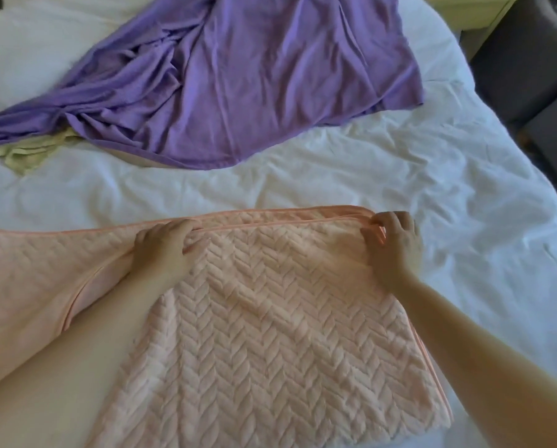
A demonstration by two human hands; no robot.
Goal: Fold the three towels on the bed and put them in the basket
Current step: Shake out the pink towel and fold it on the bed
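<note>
The left hand (164, 250) curls its fingers round the far hem of the pink towel (270, 334), and the right hand (391, 244) pinches that hem at its right corner. The towel lies partly folded on the bed (416, 176) beneath both forearms. Beyond it, well apart, lie a purple towel (238, 76) and a crumpled yellow towel (21, 151).

Under the hands, a pale pink towel (270, 318) with herringbone pattern; beyond them, a purple towel (238, 85), yellow-green towel (21, 150), white bed (399, 176).

Bare left forearm (76, 350) and left hand (164, 250); bare right forearm (480, 344) and right hand (393, 244).
</note>
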